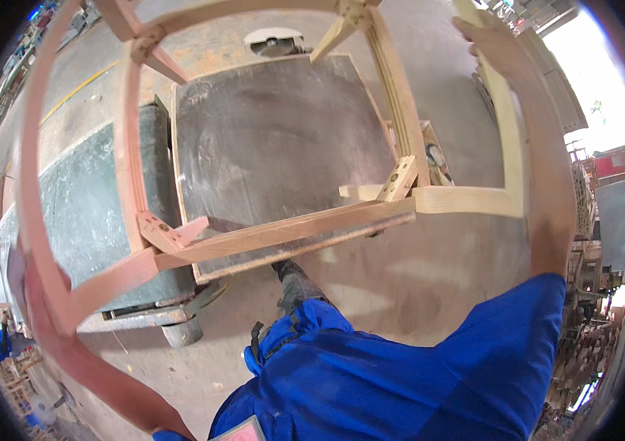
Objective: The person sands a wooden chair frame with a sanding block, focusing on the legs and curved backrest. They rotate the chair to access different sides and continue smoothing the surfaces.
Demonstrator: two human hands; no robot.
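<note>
A bare wooden chair frame (283, 239) hangs raised and tilted in front of me, above a low table (283, 147) with a dark, scuffed top and pale wooden edging. Diagonal corner blocks (401, 178) with drilled holes brace the inside of its seat rails. My left hand (31, 290) grips a long curved post at the left, its fingers partly behind the wood and blurred. At the upper right my right hand (483, 38) is closed around another leg or post of the same frame, with fingertips showing on its inner side.
Left of the table stands a bench (92, 191) with a worn greenish cover. A circular saw (274, 44) lies beyond the table, and an open wooden box (437, 154) sits at its right. Stacked wooden parts (592, 323) line the right side. Another person (0, 344) is at the far left.
</note>
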